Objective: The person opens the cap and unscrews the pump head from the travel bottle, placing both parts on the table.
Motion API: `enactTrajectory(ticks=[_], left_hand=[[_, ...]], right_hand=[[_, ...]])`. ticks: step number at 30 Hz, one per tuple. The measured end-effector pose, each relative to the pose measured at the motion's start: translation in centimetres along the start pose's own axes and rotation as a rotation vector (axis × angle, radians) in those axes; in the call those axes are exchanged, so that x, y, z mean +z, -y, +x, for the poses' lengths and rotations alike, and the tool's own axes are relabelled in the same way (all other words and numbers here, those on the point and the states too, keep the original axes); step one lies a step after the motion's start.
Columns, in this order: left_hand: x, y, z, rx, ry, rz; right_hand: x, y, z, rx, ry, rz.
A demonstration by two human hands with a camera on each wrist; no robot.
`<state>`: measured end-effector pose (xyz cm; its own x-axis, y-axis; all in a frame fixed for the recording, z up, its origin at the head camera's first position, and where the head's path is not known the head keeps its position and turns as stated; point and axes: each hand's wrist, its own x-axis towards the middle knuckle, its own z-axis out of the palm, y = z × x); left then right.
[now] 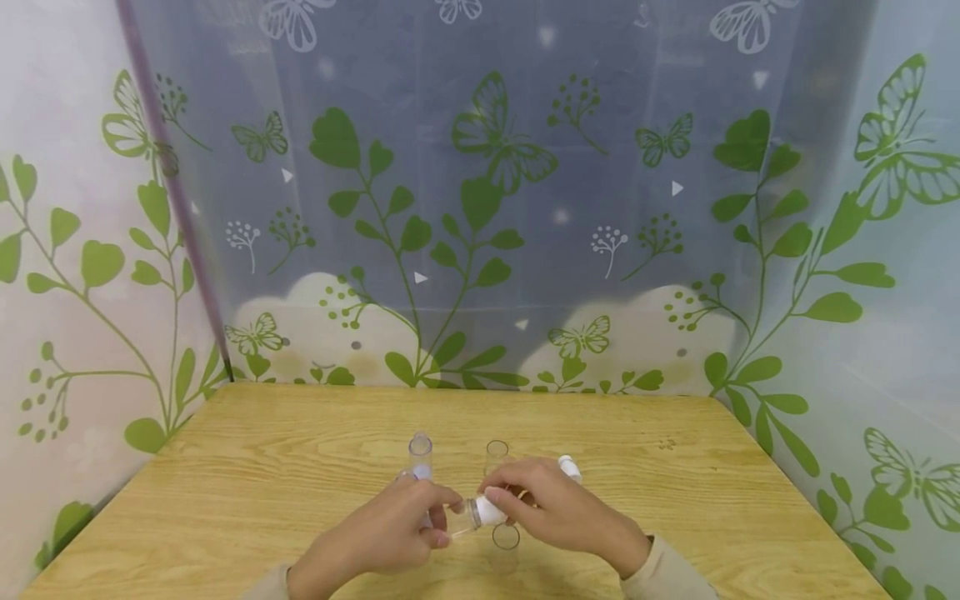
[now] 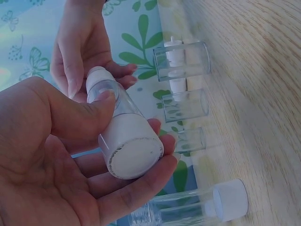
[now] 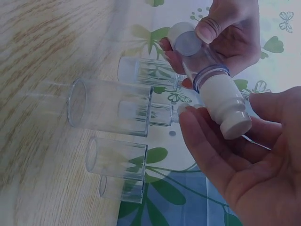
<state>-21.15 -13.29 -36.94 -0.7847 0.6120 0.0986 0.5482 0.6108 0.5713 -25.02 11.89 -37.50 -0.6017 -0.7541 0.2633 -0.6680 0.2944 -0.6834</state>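
Both hands are on a clear pump bottle [image 2: 132, 145] with a white base and a white pump head [image 3: 221, 96], held tilted above the table. My left hand [image 1: 390, 525] grips the base end, with the thumb on the clear wall and the fingers curled underneath. My right hand [image 1: 555, 508] holds the white pump end between thumb and fingers. In the right wrist view, the right thumb and fingertips lie on either side of the pump head. The bottle's base is hidden in the head view.
Several clear open cylinders [image 3: 117, 157] stand on the wood-grain table [image 1: 300, 425]. Another clear bottle with a white base [image 2: 230, 200] stands near the left hand. A white-topped item [image 1: 570, 468] is behind the right hand. Patterned curtains [image 1: 480, 250] border the table.
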Motion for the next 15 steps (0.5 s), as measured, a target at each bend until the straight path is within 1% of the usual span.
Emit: enactTrajectory(ticks=[3, 6, 15], left_hand=[[0.01, -0.02, 0.03, -0.001, 0.004, -0.002], [0.00, -0.07, 0.04, -0.003, 0.005, 0.003], [0.02, -0.08, -0.04, -0.017, -0.002, 0.043]], right_hand=[[0.01, 0.05, 0.04, 0.030, 0.034, 0.049], [0.02, 0.12, 0.05, 0.044, 0.050, 0.071], [0.09, 0.15, -0.08, 0.005, 0.031, 0.067]])
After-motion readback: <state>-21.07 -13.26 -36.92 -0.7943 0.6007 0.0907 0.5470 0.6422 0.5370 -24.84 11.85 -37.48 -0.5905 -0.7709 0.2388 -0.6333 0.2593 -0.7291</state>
